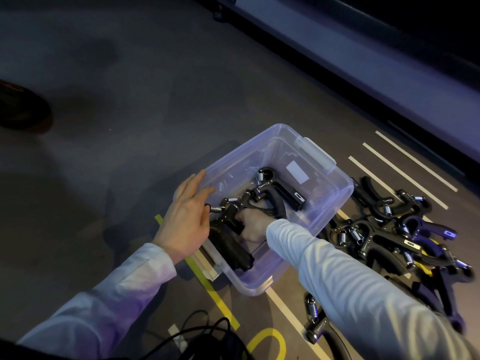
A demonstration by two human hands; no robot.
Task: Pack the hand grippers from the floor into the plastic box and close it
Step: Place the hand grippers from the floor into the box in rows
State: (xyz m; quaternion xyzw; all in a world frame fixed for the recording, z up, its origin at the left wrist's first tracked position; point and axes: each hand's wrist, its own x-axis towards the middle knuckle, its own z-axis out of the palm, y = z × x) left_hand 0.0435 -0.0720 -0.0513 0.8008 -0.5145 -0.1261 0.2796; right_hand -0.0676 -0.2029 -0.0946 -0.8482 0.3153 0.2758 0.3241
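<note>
A clear plastic box (335, 201) stands open on the floor. Three black hand grippers lie inside it, one near the far wall (279, 188) and one near the front wall (231, 245). My left hand (188, 216) rests with straight fingers on the box's left rim. My right hand (253, 226) is down inside the box and holds the middle hand gripper (249, 201) by its handle. A pile of several black hand grippers (394, 237) lies on the floor right of the box. Another one (315, 323) shows under my right sleeve.
White tape stripes (405, 162) and yellow tape (218, 297) mark the grey floor. Black cables (205, 336) lie near the bottom edge. A flat white piece (206, 263), its nature unclear, lies against the box's left side. A dark round object (20, 107) sits far left; a pale ledge (363, 61) runs behind.
</note>
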